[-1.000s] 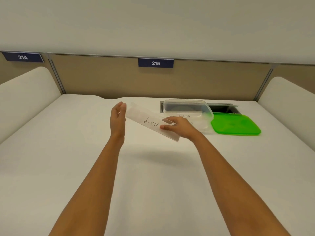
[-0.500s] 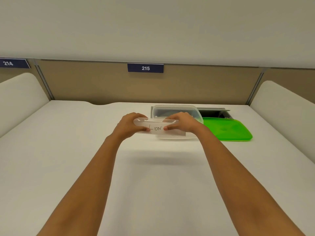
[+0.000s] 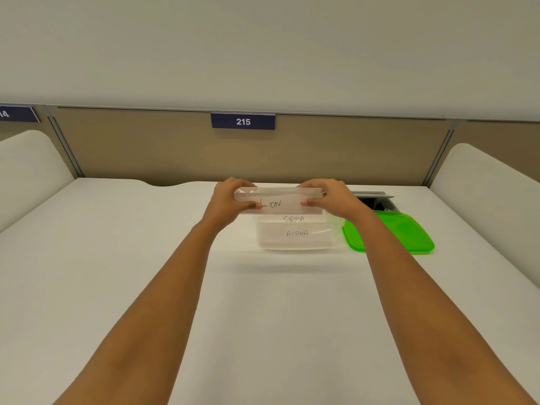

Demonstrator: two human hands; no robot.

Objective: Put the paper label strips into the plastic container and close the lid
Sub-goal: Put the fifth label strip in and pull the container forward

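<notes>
A white paper strip marked "LION" (image 3: 285, 203) is held level above the far part of the clear plastic container (image 3: 295, 244). My left hand (image 3: 230, 200) pinches its left end and my right hand (image 3: 330, 198) pinches its right end. Inside the container lie two strips, one reading "SIGMA" (image 3: 293, 219) and one reading "ALPHA" (image 3: 297, 233). The green lid (image 3: 391, 233) lies flat on the table just right of the container, partly behind my right wrist.
A white table (image 3: 263, 302) carries everything. A dark cable slot (image 3: 372, 200) opens behind the lid. A tan partition with a "215" sign (image 3: 243, 121) backs the table, and white rounded dividers (image 3: 482, 176) flank both sides.
Both hands carried the "LION" strip from in front of the container to above it and levelled it. The left hand went from touching its end to pinching it.
</notes>
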